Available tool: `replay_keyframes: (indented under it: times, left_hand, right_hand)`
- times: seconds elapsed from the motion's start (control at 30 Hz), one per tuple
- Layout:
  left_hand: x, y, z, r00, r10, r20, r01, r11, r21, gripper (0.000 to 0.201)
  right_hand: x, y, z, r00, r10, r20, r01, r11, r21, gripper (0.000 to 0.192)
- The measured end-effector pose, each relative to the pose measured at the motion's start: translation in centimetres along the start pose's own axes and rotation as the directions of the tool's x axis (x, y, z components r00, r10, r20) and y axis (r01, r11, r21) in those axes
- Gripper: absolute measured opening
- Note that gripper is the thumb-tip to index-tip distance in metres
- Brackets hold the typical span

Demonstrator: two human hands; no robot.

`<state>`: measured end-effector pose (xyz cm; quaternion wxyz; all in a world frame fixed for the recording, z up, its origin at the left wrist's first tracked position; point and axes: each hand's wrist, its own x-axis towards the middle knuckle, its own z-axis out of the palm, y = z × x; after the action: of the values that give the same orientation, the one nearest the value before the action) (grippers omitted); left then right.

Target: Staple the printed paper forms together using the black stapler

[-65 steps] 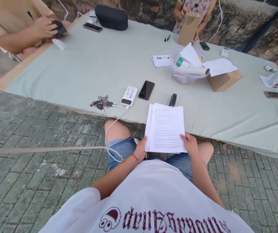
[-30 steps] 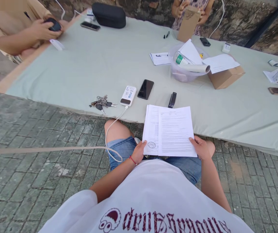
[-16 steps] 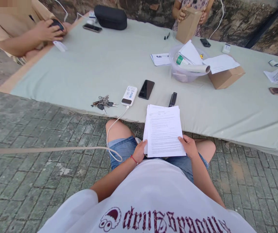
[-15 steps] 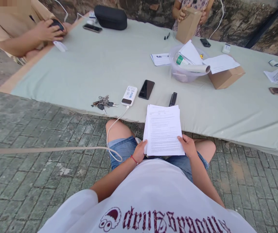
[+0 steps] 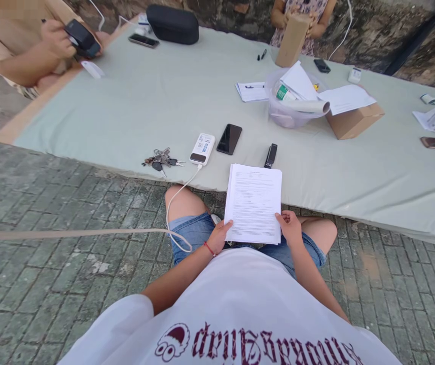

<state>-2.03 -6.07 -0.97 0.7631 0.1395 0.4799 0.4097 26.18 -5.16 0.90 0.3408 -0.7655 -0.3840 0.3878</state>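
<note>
The fingers (image 5: pixel 225 226) of the left hand (image 5: pixel 219 236) and those of the right hand (image 5: pixel 289 229) are pinched on the lower corners of one squared sheaf of papers (image 5: pixel 253 203), held over the lap at the counter (image 5: pixel 134 111) edge. The sheaf appears to be being evened; a steady two-sided grip is judged needful for any next move. Just beyond the fingers are counted one bunch of keys (image 5: pixel 161 159), one power bank (image 5: pixel 202 149), one phone (image 5: pixel 229 139) and one small dark device (image 5: pixel 270 155). Farther off, one box (image 5: pixel 354 121) is seen.

I'm sitting on grey paving bricks (image 5: pixel 50 274) beside a pale green mat (image 5: pixel 145 106), a rough stone wall (image 5: pixel 373 30) beyond, in daylight.
</note>
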Motion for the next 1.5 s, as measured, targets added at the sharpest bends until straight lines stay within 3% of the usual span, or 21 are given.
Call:
replay_keyframes:
  times: [0.07, 0.17, 0.27, 0.37, 0.47, 0.57, 0.77, 0.93, 1.0, 1.1, 1.3, 1.5]
  left_hand:
    - [0.1, -0.1, -0.3, 0.999, -0.041, 0.033, 0.041, 0.999, 0.022, 0.062]
    - [0.4, -0.6, -0.6, 0.991, -0.095, 0.094, 0.09, 0.994, 0.062, 0.059]
    - [1.0, -1.0, -0.6, 0.982, -0.138, 0.132, 0.117, 0.981, 0.154, 0.06]
    - [1.4, -0.9, -0.5, 0.992, -0.1, 0.077, 0.077, 0.962, 0.262, 0.063]
    - [1.6, 0.2, 0.2, 0.996, 0.091, -0.005, -0.085, 0.951, 0.298, 0.061]
    - [1.8, 1.9, 1.8, 0.964, 0.266, -0.007, -0.253, 0.925, 0.283, 0.054]
    - [4.5, 6.6, 7.9, 0.839, 0.53, 0.12, -0.54, 0.789, 0.293, 0.041]
    - [7.5, 11.6, 12.9, 0.731, 0.646, 0.219, -0.682, 0.684, 0.257, 0.028]
    - [8.4, 13.2, 13.9, 0.693, 0.664, 0.28, -0.72, 0.648, 0.248, 0.028]
    - [9.3, 14.7, 13.9, 0.675, 0.637, 0.372, -0.733, 0.636, 0.24, 0.035]
    - [10.3, 15.9, 11.9, 0.669, 0.555, 0.494, -0.703, 0.689, 0.178, 0.089]
    - [9.7, 16.6, 12.2, 0.705, 0.393, 0.591, -0.654, 0.683, 0.325, 0.078]
  right_hand:
    - [0.9, 0.0, -0.4, 0.973, 0.106, 0.205, -0.137, 0.98, 0.141, 0.053]
    - [2.1, -0.5, -0.4, 0.835, 0.144, 0.531, -0.353, 0.88, 0.317, 0.055]
    - [2.8, -1.0, 0.6, 0.787, 0.145, 0.6, -0.442, 0.811, 0.383, 0.063]
    - [2.7, -1.3, 1.5, 0.808, 0.146, 0.571, -0.395, 0.853, 0.341, 0.062]
    - [1.8, -1.6, 1.1, 0.831, 0.113, 0.545, -0.303, 0.914, 0.272, 0.056]
    - [0.7, -2.5, -0.6, 0.867, 0.055, 0.496, -0.222, 0.933, 0.284, 0.054]
    - [1.9, -6.5, -3.3, 0.963, -0.17, 0.211, 0.093, 0.938, 0.334, 0.057]
    - [4.8, -9.7, -3.9, 0.938, -0.346, 0.006, 0.329, 0.897, 0.294, 0.064]
    - [5.5, -10.4, -3.9, 0.933, -0.36, -0.007, 0.346, 0.89, 0.295, 0.067]
    - [6.4, -10.7, -3.9, 0.931, -0.366, 0.017, 0.341, 0.882, 0.325, 0.073]
    - [7.9, -9.8, -4.5, 0.891, -0.428, 0.148, 0.362, 0.869, 0.337, 0.084]
    - [8.2, -10.6, -4.4, 0.874, -0.429, 0.225, 0.366, 0.889, 0.276, 0.093]
